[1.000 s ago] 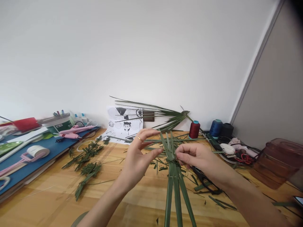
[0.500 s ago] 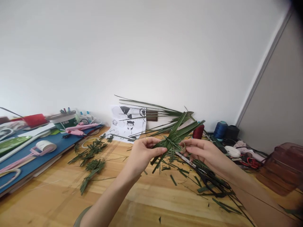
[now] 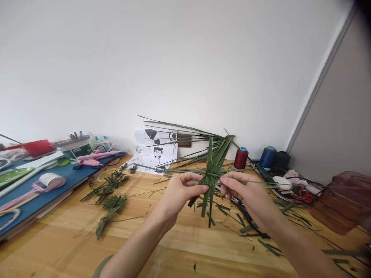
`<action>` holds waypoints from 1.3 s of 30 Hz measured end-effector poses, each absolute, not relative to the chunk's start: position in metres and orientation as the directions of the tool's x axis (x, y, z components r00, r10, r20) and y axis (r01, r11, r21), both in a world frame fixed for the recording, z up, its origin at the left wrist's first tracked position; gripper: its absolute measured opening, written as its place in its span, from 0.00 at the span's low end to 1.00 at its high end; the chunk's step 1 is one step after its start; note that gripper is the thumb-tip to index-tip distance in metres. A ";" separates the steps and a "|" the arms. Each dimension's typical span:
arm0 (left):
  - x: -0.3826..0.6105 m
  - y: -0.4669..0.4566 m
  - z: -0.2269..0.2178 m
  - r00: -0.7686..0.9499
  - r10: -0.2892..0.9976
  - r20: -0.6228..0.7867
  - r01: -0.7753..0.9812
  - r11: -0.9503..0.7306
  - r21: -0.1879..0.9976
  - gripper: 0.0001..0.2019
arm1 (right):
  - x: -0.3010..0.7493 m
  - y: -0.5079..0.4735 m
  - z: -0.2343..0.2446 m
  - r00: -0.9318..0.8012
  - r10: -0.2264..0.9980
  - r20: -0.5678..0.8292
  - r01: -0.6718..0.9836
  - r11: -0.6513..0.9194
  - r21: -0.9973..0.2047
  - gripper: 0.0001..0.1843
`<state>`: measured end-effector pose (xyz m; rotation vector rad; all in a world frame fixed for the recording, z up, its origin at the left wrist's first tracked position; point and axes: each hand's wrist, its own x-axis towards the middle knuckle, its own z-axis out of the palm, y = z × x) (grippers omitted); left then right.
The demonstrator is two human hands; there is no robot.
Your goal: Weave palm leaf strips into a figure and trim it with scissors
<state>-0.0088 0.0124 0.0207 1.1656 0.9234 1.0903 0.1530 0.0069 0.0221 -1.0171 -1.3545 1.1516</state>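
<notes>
A bundle of green palm-leaf strips [image 3: 212, 170] is held up over the table, its strips crossing at the middle and fanning up and down. My left hand [image 3: 185, 189] pinches the bundle from the left, thumb on the front. On the right, my right hand [image 3: 239, 185] grips a thin leaf strip [image 3: 253, 181] that runs from the crossing out to the right. Below the right wrist lie black-handled scissors [image 3: 252, 218], partly hidden by the hand. Small leaf cuttings [image 3: 223, 210] are scattered beneath.
Woven leaf pieces [image 3: 111, 206] lie to the left. A long palm frond [image 3: 191, 133] leans at the wall beside a printed sheet [image 3: 156, 150]. Thread spools [image 3: 241, 159] stand behind my right hand. A reddish clear container [image 3: 343, 202] is at far right, a blue board [image 3: 58, 189] at left.
The leaf bundle has turned more upright, its blades pointing up and down. The strip in my right hand, curled before, now stretches out to the right. The scissors are more hidden.
</notes>
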 end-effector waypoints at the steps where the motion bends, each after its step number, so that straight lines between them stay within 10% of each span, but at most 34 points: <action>1: -0.009 0.013 0.021 0.218 0.976 -0.004 -0.169 0.042 0.985 0.12 | 0.154 0.008 0.022 -0.103 0.979 0.173 -0.011 0.173 -0.985 0.12; 14: -0.021 0.024 0.020 0.131 0.988 0.080 -0.174 -0.057 0.983 0.13 | 0.166 0.007 0.025 -0.339 0.939 -0.049 0.050 -0.034 -0.998 0.10; 27: -0.010 0.020 0.010 0.276 0.960 -0.045 -0.107 0.077 0.991 0.09 | 0.177 0.019 0.011 -0.628 0.771 -0.106 0.322 0.134 -0.937 0.10; 39: -0.006 0.022 0.001 0.283 0.959 -0.025 -0.060 0.044 0.997 0.08 | 0.157 0.019 0.014 -0.293 0.955 0.052 0.270 0.134 -0.953 0.09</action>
